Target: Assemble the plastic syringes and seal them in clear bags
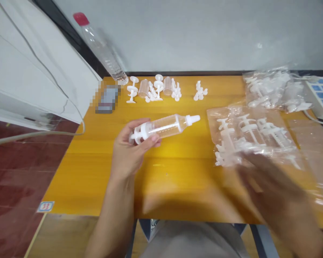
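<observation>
A clear plastic syringe [165, 127] with a white plunger and a white tip lies in my left hand [130, 148], whose thumb and fingers close round its plunger end. The tip points right. My right hand [263, 182] is smeared by motion near the lower edge of an open plastic bag [212, 123] on the right of the table; its fingers cannot be made out. White plungers and clear barrels [251, 132] lie in and on that bag.
White plungers [132, 89], clear barrels [144, 88] and small white tips [200, 90] line the table's [86, 172] back. A water bottle [104, 50] and a blurred-out object [108, 99] stand back left. Back right are a filled bag [271, 87] and a power strip [321, 95].
</observation>
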The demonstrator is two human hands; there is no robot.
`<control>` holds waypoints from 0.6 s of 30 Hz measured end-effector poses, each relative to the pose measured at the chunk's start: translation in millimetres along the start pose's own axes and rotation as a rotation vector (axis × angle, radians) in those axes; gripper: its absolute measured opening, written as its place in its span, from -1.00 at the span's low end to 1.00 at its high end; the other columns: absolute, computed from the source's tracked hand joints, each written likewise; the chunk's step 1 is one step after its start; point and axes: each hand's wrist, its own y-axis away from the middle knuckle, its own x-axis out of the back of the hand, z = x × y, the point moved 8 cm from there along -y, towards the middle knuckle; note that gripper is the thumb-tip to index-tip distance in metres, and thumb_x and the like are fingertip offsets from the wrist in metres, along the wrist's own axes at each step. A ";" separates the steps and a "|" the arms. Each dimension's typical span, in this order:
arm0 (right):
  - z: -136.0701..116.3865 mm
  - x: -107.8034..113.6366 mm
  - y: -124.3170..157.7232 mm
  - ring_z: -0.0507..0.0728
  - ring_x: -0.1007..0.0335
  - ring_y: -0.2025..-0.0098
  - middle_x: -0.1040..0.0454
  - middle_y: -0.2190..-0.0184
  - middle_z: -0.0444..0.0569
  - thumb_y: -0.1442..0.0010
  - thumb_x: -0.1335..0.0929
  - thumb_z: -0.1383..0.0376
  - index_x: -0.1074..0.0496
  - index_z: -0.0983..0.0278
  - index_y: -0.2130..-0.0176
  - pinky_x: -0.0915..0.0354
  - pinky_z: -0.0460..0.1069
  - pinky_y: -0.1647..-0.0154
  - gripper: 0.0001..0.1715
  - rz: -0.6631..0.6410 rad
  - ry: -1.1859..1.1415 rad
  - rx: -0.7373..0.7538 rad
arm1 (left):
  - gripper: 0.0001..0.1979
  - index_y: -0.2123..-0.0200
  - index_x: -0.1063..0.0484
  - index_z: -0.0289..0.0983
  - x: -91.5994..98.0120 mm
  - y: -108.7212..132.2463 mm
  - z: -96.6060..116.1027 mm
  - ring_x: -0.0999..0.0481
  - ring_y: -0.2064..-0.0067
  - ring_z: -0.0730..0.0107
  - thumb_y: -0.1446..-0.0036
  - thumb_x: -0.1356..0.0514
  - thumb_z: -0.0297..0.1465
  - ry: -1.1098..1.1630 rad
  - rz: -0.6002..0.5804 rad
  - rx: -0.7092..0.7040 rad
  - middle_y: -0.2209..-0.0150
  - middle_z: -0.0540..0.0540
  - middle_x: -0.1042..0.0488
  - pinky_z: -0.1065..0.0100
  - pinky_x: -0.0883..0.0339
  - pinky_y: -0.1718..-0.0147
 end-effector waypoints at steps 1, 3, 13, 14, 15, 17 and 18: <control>-18.4 -31.2 3.5 0.34 -0.42 -0.27 -0.49 -0.21 0.11 -0.32 -0.38 0.39 -0.52 0.23 -0.10 -0.39 0.32 -0.31 -0.64 -0.131 0.021 0.070 | -0.51 0.13 -0.60 -0.21 4.4 7.1 2.4 -0.61 0.40 0.49 0.19 -0.58 -0.32 -0.031 -0.018 0.004 0.27 0.00 -0.60 0.47 -0.62 0.41; -44.7 -79.0 9.5 0.37 -0.35 -0.31 -0.49 -0.20 0.18 -0.32 -0.33 0.48 -0.52 0.34 -0.03 -0.38 0.33 -0.31 -0.68 -0.276 0.032 0.112 | -0.52 0.12 -0.61 -0.20 8.4 25.0 3.2 -0.58 0.41 0.50 0.17 -0.57 -0.33 -0.126 -0.084 0.041 0.31 0.00 -0.60 0.49 -0.59 0.42; -78.2 -117.0 -2.4 0.41 -0.35 -0.30 -0.47 -0.19 0.32 -0.37 -0.39 0.23 -0.44 0.44 -0.13 -0.39 0.35 -0.26 -0.56 -0.073 0.028 -0.056 | -0.61 0.16 -0.61 -0.22 62.3 75.6 -25.0 -0.43 0.46 0.55 0.09 -0.51 -0.26 -0.576 -0.231 0.288 0.42 0.04 -0.49 0.56 -0.38 0.47; -81.1 -124.2 -2.6 0.43 -0.31 -0.33 -0.45 -0.22 0.31 -0.37 -0.39 0.20 -0.44 0.43 -0.16 -0.35 0.38 -0.29 -0.53 -0.083 0.041 -0.049 | -0.60 0.16 -0.60 -0.23 75.3 75.6 -25.6 -0.43 0.46 0.53 0.09 -0.51 -0.25 -0.604 -0.212 0.293 0.42 0.04 -0.49 0.54 -0.38 0.47; -83.5 -131.5 -2.3 0.44 -0.29 -0.34 -0.44 -0.23 0.29 -0.38 -0.38 0.19 -0.45 0.40 -0.15 -0.31 0.41 -0.31 -0.54 -0.096 0.047 -0.042 | -0.59 0.16 -0.60 -0.24 86.9 76.1 -26.1 -0.44 0.46 0.51 0.09 -0.51 -0.24 -0.622 -0.192 0.296 0.42 0.03 -0.49 0.52 -0.39 0.47; -86.2 -143.0 -0.6 0.44 -0.29 -0.35 -0.44 -0.25 0.23 -0.39 -0.37 0.21 -0.52 0.33 -0.09 -0.29 0.43 -0.32 -0.64 -0.112 0.040 -0.027 | -0.59 0.17 -0.58 -0.26 102.9 78.5 -26.6 -0.44 0.47 0.48 0.08 -0.50 -0.21 -0.632 -0.166 0.295 0.44 0.01 -0.49 0.48 -0.40 0.49; -86.8 -146.4 0.5 0.43 -0.30 -0.34 -0.44 -0.25 0.20 -0.40 -0.36 0.24 -0.54 0.31 -0.06 -0.29 0.42 -0.32 -0.69 -0.114 0.028 -0.018 | -0.59 0.17 -0.58 -0.25 106.6 80.2 -26.6 -0.45 0.47 0.47 0.08 -0.50 -0.21 -0.630 -0.162 0.287 0.44 0.01 -0.49 0.47 -0.41 0.49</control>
